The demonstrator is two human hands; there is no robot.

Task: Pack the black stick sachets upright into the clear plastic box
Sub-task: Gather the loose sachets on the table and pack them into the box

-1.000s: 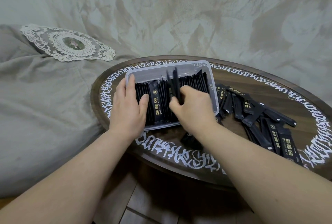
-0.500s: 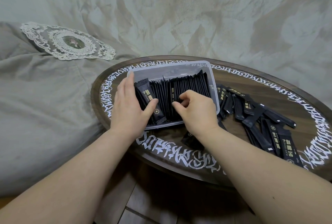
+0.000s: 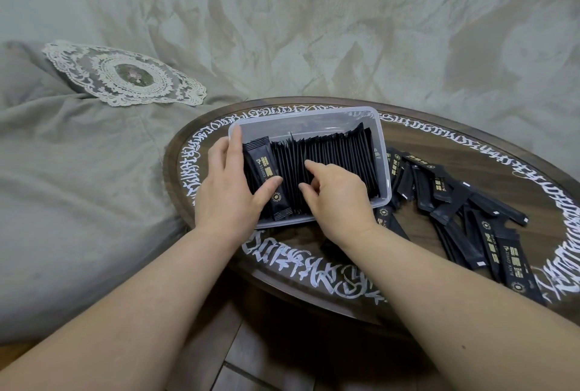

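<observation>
The packed sachets [image 3: 339,164] stand on edge in one tight black row inside the clear plastic box [image 3: 384,152], which sits on the left part of the round wooden table [image 3: 417,227]. Each stick's long axis runs near to far, while the row itself builds left to right. At the left end one loose-leaning sachet [image 3: 263,177] tilts face up, label showing.

My left hand [image 3: 229,190] wraps that end: fingers laid along the box's left wall, thumb pressing the tilted sachet toward the row. My right hand [image 3: 339,193] is over the middle of the row, fingers narrowly curled and fingertips [image 3: 309,164] touching the top edges; I cannot tell if they pinch one.

Everything turns on that gap at the left. The leaning stick lies left of my right fingertips and directly under my left thumb, so the left hand is nearer to stand it up.

To the right of the box, spare sachets [image 3: 470,218] lie flat in a heap. Grey bedding with a lace doily [image 3: 125,77] lies far left.
</observation>
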